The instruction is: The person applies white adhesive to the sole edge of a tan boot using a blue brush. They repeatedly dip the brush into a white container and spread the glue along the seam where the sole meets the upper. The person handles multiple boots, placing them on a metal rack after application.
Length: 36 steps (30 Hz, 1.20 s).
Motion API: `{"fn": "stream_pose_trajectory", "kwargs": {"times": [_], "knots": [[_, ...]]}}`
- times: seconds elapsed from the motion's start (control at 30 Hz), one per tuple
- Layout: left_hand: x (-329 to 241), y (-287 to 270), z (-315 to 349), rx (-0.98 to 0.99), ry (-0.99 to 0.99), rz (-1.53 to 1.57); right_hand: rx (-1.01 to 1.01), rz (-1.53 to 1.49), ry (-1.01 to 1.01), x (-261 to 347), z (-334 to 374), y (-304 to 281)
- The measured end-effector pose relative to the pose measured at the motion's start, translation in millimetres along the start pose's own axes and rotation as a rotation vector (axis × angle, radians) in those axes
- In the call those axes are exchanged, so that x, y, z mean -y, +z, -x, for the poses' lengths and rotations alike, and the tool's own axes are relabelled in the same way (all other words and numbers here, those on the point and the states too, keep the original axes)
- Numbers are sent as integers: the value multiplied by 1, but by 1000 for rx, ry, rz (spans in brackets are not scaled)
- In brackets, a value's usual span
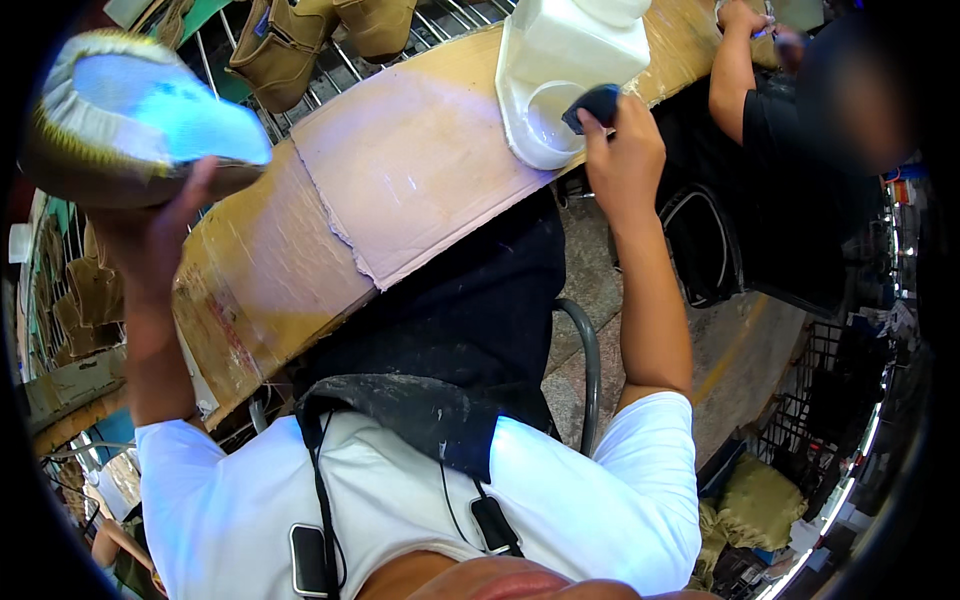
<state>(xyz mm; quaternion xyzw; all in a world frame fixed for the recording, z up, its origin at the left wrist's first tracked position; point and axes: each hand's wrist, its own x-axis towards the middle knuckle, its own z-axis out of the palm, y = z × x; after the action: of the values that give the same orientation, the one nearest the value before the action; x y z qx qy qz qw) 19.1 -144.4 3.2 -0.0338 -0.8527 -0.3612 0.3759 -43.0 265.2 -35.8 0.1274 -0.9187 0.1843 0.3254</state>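
My left hand (175, 225) grips a shoe upper (90, 185) from below, its pale underside turned up and lit bluish. Yellowish marks run along its gathered edge. On the right, my right hand (628, 160) pinches a dark pad (596, 105), perhaps a sponge or folded cloth. The pad is held over the round cup at the foot of a white plastic container (575, 50). Whether it touches the cup's rim I cannot tell. The container stands on the cardboard-covered bench (420, 170).
Brown boots (285, 55) sit on a wire rack (440, 25) beyond the bench. More brown pieces (95, 290) are on a rack at the left. A co-worker in dark clothes (775, 190) sits at the right, an arm over the bench. A grey curved metal tube (590, 370) is beside my lap.
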Motion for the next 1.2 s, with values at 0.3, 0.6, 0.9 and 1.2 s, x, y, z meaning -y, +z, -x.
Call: {"fn": "stream_pose_trajectory", "kwargs": {"times": [0.3,0.6,0.9,1.2], "knots": [[-55,98,43,256,-31,234,219,-253,460,9,-13,2],[-42,79,27,648,-113,165,-156,-384,160,6,16,42],[10,73,40,768,55,-30,-15,-398,166,-4,-3,24],[-15,76,66,701,-131,353,486,-536,-5,-24,-25,5]]}}
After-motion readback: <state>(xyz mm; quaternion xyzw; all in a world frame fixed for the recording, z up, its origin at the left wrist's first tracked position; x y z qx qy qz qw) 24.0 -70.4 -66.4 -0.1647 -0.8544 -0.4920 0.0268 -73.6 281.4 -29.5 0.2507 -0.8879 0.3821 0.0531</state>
